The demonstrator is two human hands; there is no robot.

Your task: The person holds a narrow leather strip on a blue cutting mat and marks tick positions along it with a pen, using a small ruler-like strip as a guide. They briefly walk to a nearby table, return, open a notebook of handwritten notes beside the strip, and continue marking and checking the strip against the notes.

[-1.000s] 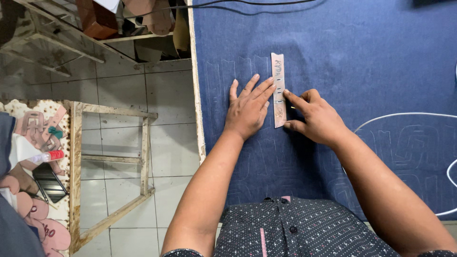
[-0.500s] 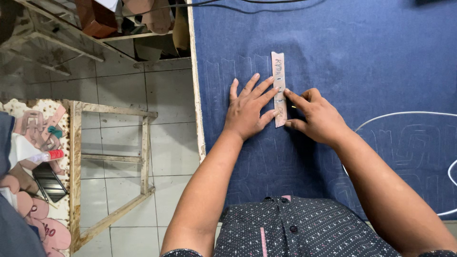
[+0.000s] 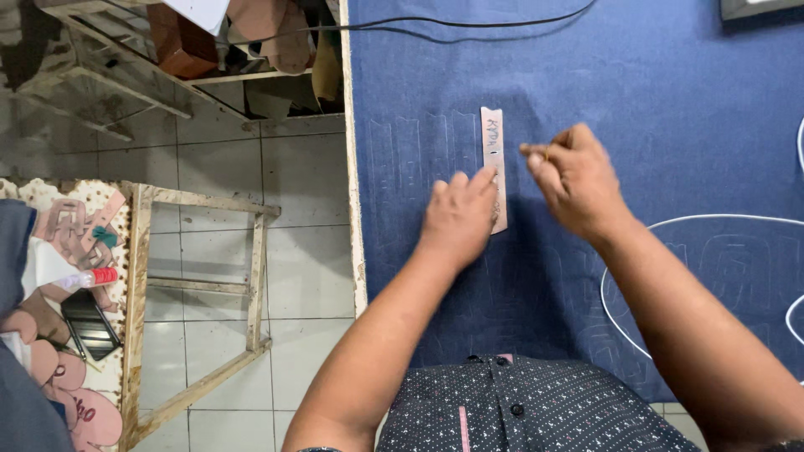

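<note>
Matt blue denim cloth (image 3: pixel 636 100), stiff pinkish card template (image 3: pixel 494 159)

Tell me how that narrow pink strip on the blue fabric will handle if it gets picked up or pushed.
The pink strip looks thin and flat, so probably light and slightly bendy, like card. It lies flat, so it cannot roll; a push would likely slide it unless the left hand pins it. The blue fabric may grip it somewhat.

Right hand (image 3: pixel 574 180) has lifted off the template strip (image 3: pixel 494 163), apparently pinching something.

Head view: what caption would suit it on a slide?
Left hand presses a pink template on blue fabric; right hand hovers beside.
</note>
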